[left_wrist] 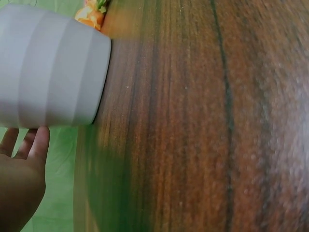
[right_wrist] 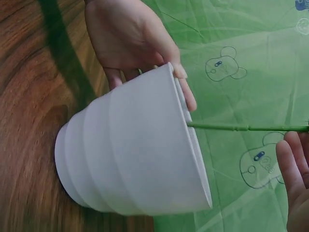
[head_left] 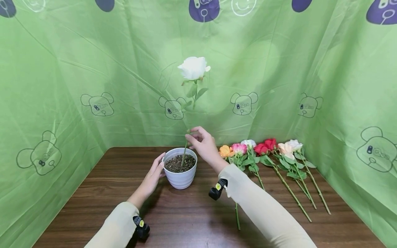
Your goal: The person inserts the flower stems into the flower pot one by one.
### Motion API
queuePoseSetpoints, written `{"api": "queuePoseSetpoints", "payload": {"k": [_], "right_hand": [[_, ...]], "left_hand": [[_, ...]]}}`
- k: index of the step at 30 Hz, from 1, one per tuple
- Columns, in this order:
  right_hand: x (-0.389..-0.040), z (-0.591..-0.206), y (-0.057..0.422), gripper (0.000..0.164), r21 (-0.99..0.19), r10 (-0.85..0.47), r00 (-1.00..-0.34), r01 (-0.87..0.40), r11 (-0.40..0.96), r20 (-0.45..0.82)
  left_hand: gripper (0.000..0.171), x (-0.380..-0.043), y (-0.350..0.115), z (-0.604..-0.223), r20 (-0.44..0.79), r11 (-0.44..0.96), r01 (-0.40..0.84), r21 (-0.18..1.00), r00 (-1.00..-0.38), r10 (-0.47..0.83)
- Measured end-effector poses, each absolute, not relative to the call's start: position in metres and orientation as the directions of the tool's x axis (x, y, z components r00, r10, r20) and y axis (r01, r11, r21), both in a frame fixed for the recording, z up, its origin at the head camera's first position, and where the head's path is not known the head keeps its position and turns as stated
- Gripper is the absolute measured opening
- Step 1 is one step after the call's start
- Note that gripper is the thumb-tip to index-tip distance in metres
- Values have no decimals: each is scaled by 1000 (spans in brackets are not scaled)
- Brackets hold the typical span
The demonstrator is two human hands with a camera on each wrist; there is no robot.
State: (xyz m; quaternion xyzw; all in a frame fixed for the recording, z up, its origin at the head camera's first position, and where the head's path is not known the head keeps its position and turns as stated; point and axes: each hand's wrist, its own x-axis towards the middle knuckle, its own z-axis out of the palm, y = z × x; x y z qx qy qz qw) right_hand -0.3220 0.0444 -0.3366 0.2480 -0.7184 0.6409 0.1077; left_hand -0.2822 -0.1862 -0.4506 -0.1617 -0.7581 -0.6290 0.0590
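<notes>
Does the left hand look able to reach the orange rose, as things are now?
Probably not easily: the left hand rests against the pot, and the pot and the right hand lie between it and the orange rose.

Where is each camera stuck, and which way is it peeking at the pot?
Head: on the person's head, facing forward and down at the pot, upright white rose and table; left hand, right hand and sleeves show.
Left wrist: worn there, facing the pot's outside and the table; part of the left hand shows.
Right wrist: worn there, facing the pot's side, the stem and green cloth; both hands show, the right only partly.
Shared: head and right wrist both show the stem.
</notes>
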Motion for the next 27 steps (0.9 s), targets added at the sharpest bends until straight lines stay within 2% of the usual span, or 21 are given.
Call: {"api": "queuePoseSetpoints", "payload": {"k": [10,16,23,27], "right_hand": [[-326,-347,15,23,-791,-234,-801,-591,160,551],[-326,-351,2,24,-790,-262,-801,-587,175,538],[-329,-360,-5,22,-754,-270,-807,-588,292,525],[-332,-365,-6,21,-756,-279,-816,-576,313,506]], "left_hand": [[50,-284,-187,-452,299,154,326,933,-938,173],[50,-284,-187,-452,306,158,335,929,-935,179],[49,-284,-187,-452,307,159,335,929,-935,177],[50,-284,-187,-453,311,155,339,928,-933,182]]}}
